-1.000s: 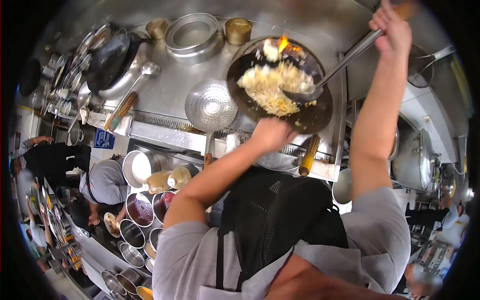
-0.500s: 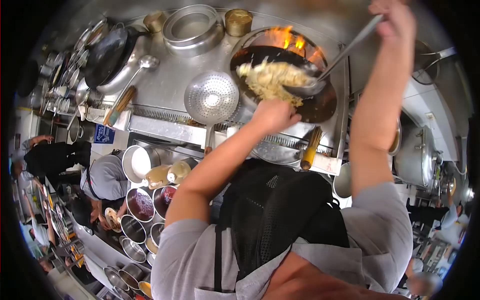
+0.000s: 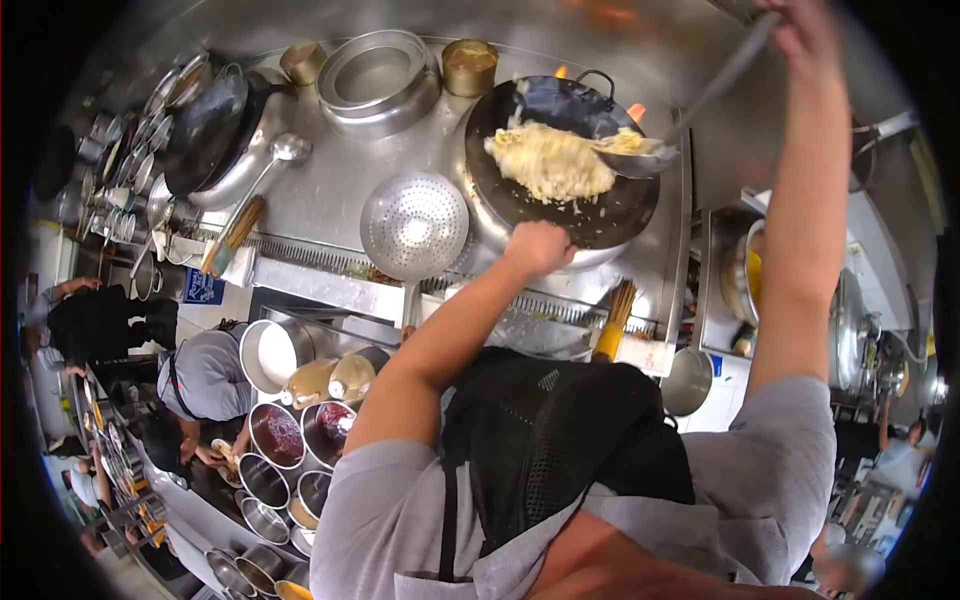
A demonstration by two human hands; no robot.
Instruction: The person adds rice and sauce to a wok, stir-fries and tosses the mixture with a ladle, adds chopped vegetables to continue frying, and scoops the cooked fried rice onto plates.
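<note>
Rice-like food (image 3: 550, 165) lies heaped inside the dark wok (image 3: 630, 207), right of centre in the upper part of the frame, blurred across its top. At the wok's near edge, our left hand (image 3: 540, 248) is closed, seemingly clamped on the rim, though the thumb's exact hold is hidden; we judge that a firm grip there with a loose wrist would let the wok rock without lurching. Right of the heap, the ladle (image 3: 640, 163) meets the food with its bowl, and at the upper right our right hand (image 3: 805, 35) has its fingers wrapped round the handle's far end. With such a long lever, we would do best to guide the bowl low along the curve, turn the heap from beneath and avoid flicking grains over the rim. As for materials, from the left we see a bundled, coarse bamboo brush (image 3: 235, 235), then a smooth, round metal pot (image 3: 345, 105) and a shallow perforated strainer (image 3: 415, 240) catching a bright glare. The wok beside it is matte and black within, its loop handle at the back; the food looks soft, pale yellow and clumped, with loose grains scattered below. Further right stands a stiff-bristled brush with a yellow base (image 3: 612, 335).
</note>
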